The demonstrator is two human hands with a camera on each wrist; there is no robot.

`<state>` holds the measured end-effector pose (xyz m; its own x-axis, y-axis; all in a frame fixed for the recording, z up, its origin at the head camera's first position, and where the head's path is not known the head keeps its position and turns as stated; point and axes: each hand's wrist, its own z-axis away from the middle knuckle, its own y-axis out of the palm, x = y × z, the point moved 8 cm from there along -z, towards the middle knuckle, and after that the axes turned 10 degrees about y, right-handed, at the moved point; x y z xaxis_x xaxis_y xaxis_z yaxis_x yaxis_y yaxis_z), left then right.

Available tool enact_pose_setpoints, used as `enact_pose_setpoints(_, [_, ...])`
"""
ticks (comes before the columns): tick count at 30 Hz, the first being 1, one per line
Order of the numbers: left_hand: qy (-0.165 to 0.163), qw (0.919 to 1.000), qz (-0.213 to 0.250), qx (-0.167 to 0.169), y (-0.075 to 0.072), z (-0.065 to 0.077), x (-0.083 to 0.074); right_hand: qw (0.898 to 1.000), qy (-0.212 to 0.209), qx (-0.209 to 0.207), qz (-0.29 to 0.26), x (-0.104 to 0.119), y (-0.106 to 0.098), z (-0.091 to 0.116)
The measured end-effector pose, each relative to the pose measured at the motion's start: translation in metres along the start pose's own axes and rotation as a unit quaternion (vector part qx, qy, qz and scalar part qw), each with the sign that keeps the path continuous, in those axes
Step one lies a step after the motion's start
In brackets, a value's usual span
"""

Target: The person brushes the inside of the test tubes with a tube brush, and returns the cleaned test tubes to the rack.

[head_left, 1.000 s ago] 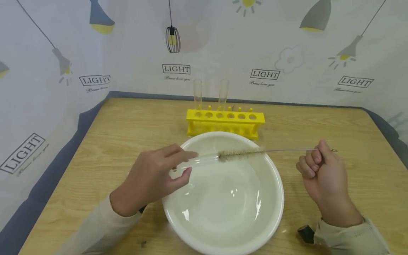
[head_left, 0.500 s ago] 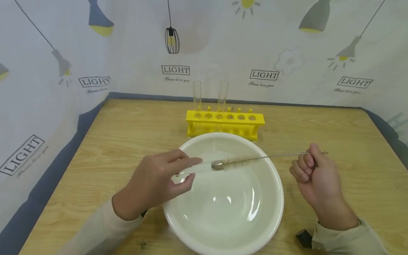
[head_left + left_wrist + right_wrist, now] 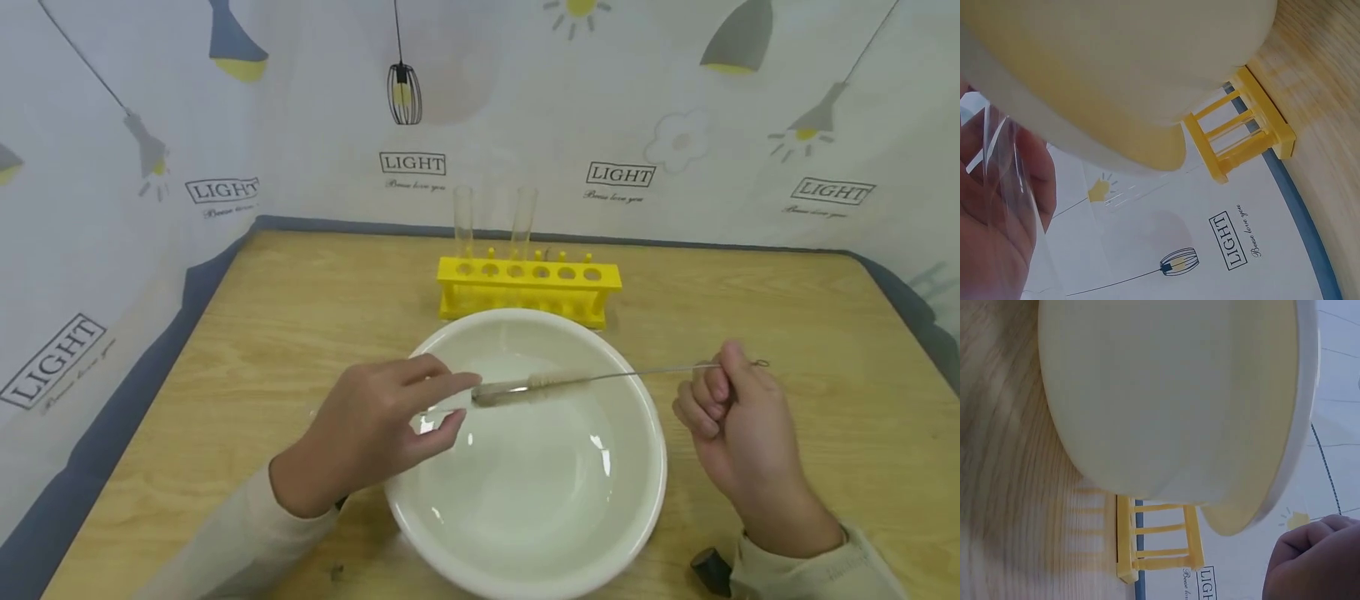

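My left hand [image 3: 367, 433] holds a clear glass test tube [image 3: 1004, 169] between thumb and fingers, lying almost level over the white basin [image 3: 654, 492]. The front part of a test tube brush [image 3: 558, 381] is inside the tube's mouth; the rest of its pale bristles show outside. With thumb and curled fingers, my right hand [image 3: 742, 450] grips the brush's thin wire handle near its looped end, right of the basin. In the right wrist view the twisted wire [image 3: 1327, 465] runs up from that hand. My left fingers hide the tube's closed end in the head view.
Behind the basin stands a yellow test tube rack [image 3: 528, 273] with two clear tubes [image 3: 463, 221] upright in it. The basin seems to hold water. A wooden table [image 3: 285, 333] lies under everything, with a printed cloth [image 3: 510, 108] hanging behind and at the sides.
The brush has gone from the tube's mouth to partway inside, moving left. My right hand has shifted left and slightly down with the handle. The left hand moved slightly right and down.
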<state>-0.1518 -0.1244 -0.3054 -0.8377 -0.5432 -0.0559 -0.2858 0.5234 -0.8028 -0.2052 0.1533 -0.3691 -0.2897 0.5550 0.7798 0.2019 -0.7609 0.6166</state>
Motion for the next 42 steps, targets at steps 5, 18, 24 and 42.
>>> enact_pose_setpoints(5, [0.003, 1.0000, -0.005, -0.004, 0.000, 0.000, -0.002, 1.000, -0.005, -0.015, 0.022, -0.004, 0.007, 0.002])
enact_pose_setpoints(18, [0.020, 0.9998, -0.008, 0.000, 0.004, 0.002, -0.010, 0.997, -0.037, 0.019, 0.066, -0.014, 0.025, 0.012])
enact_pose_setpoints(24, [0.021, 0.9997, -0.008, -0.005, 0.003, 0.003, -0.011, 0.993, -0.034, 0.050, 0.101, -0.019, 0.034, 0.014])
enact_pose_setpoints(42, [0.072, 0.9969, 0.002, -0.031, -0.003, -0.005, -0.034, 0.928, -0.047, 0.043, 0.368, -0.029, 0.053, 0.033])
